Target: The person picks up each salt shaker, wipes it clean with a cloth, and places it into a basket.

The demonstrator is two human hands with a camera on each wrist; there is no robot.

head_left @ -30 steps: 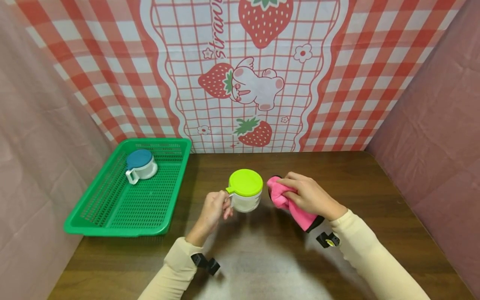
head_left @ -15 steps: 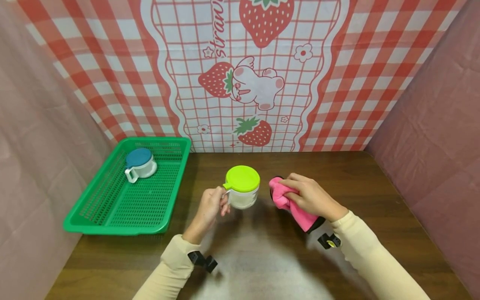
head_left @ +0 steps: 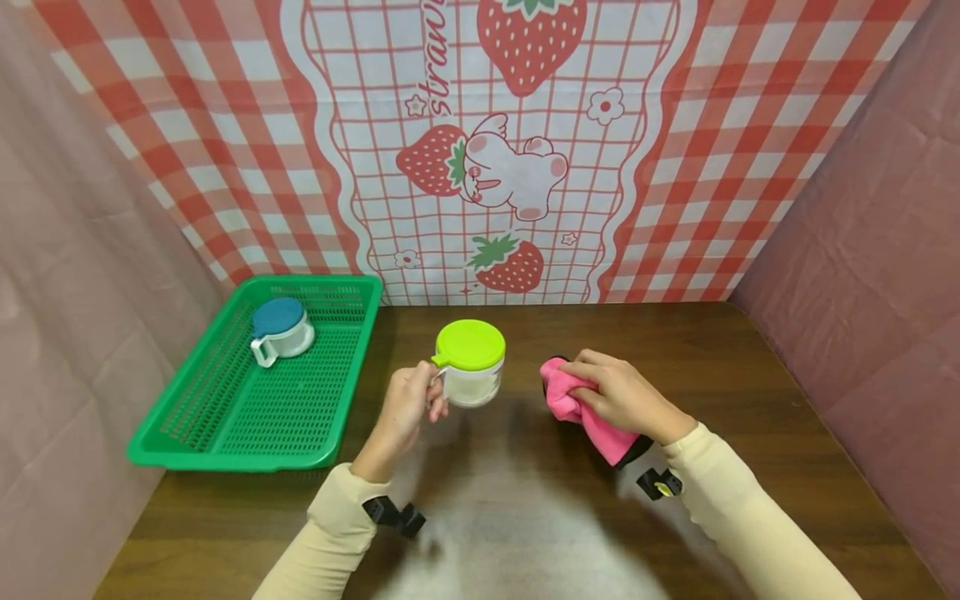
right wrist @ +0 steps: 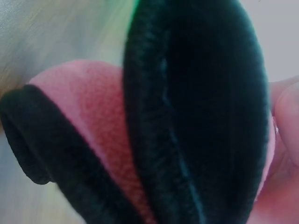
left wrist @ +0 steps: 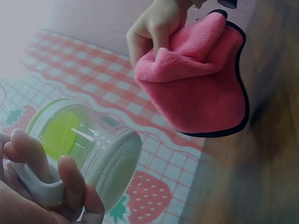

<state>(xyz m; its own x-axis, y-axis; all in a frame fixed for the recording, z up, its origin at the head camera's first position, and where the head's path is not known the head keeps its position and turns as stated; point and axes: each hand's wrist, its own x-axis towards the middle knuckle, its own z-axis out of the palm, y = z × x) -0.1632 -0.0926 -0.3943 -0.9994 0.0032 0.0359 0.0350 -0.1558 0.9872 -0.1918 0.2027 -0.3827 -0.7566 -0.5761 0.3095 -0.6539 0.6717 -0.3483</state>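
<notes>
My left hand (head_left: 403,408) grips the white handle of a clear seasoning jar (head_left: 472,385) with a lime-green lid (head_left: 471,344). The jar is held up over the table, and in the left wrist view the fingers (left wrist: 72,184) curl through its handle (left wrist: 46,186). To the right, my right hand (head_left: 618,396) pinches a bunched pink cloth (head_left: 600,429) with black edging. Jar and cloth are apart. Folds of the cloth (right wrist: 93,98) fill most of the right wrist view and hide much of that hand.
A green plastic basket (head_left: 341,417) stands on the left of the brown wooden table (head_left: 510,533). Inside it, toward the back, sits a similar jar with a blue lid (head_left: 278,316). A strawberry-checked curtain (head_left: 660,208) hangs behind, and pink cloth walls (head_left: 862,208) flank the table.
My left hand has carried the green-lidded jar to the left and slightly back, away from the cloth. The right hand with the cloth has barely shifted.
</notes>
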